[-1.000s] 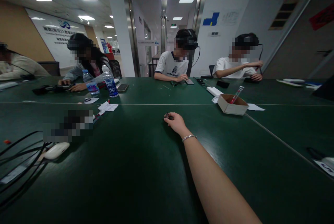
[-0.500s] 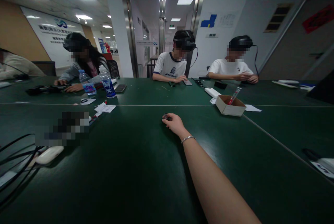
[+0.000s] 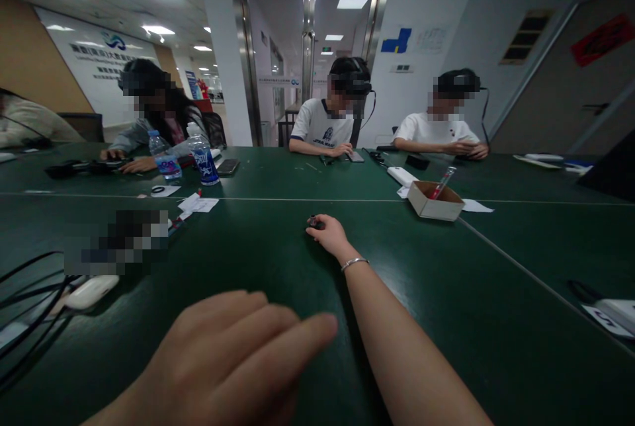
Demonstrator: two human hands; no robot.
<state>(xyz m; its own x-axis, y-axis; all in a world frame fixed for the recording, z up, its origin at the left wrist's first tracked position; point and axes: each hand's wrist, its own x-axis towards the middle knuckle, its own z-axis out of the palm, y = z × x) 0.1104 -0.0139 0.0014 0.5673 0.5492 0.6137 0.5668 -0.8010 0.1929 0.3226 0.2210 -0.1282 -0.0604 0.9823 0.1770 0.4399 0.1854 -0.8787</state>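
My right hand (image 3: 328, 235) is stretched far out over the green table (image 3: 258, 267), a silver bracelet on its wrist. Its fingers are closed round a small dark object (image 3: 314, 221) that rests on the table top. My left hand (image 3: 233, 360) fills the lower left of the view, close to the camera. Its fingers lie stretched out together, pointing right, and hold nothing.
A small cardboard box (image 3: 434, 201) with a red-capped tube stands at the right. Two water bottles (image 3: 201, 159), paper slips (image 3: 198, 204) and a phone lie at the back left. A white device (image 3: 92, 291) and black cables lie at the left. Several people sit along the far side.
My left hand has come up into view at the bottom left. My right hand stays on the small dark object. The view has shifted slightly.
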